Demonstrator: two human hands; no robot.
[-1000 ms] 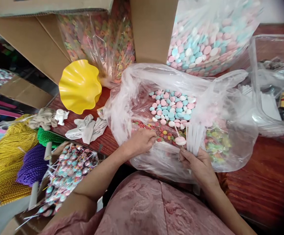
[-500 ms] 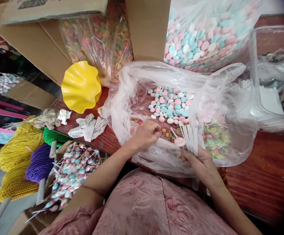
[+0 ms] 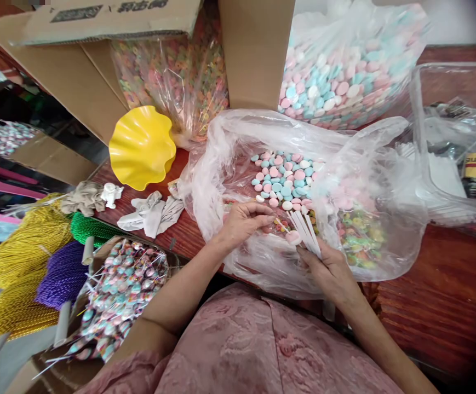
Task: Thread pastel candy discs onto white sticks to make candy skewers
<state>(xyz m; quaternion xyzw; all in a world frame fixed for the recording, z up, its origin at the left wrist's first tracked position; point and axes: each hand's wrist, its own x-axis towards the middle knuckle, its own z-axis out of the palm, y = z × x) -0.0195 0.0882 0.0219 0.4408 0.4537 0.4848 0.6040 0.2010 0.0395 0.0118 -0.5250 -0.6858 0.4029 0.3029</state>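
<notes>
**Pink candy (image 3: 292, 237) at the tips of our right hand (image 3: 328, 269)**

Those fingers grip a bunch of white sticks (image 3: 305, 231). Our left hand (image 3: 242, 221) curls just beside; we cannot tell whether it pinches anything. Beyond, pastel candies (image 3: 287, 183) lie amid clear plastic (image 3: 221, 145).

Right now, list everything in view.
Sticks: several, white, centre.
Candy: one, pink, by sticks.
Loose candies: many, pastel, centre.
Ring candies: many, multicoloured, centre.
Plastic bag: one, translucent, centre.
Tabletop: one, red-brown, below.
Ruffled bowl: one, yellow, left.
Bagged rings: many, multicoloured, back.
Bagged candies: many, pastel, back.
Bin: one, transparent, right.
Cloths: two, grey, beige, left.
Small object: one, white, left.
Cord bundles: several, gold, purple, green, left.
Wrapped lollipops: many, multicoloured, lower left.
Furniture piece: one, pink, far left.
Cardboard boxes: several, brown, back, left.
Left hand: one, bare, near candy.
Right hand: one, bare, holding sticks.
</notes>
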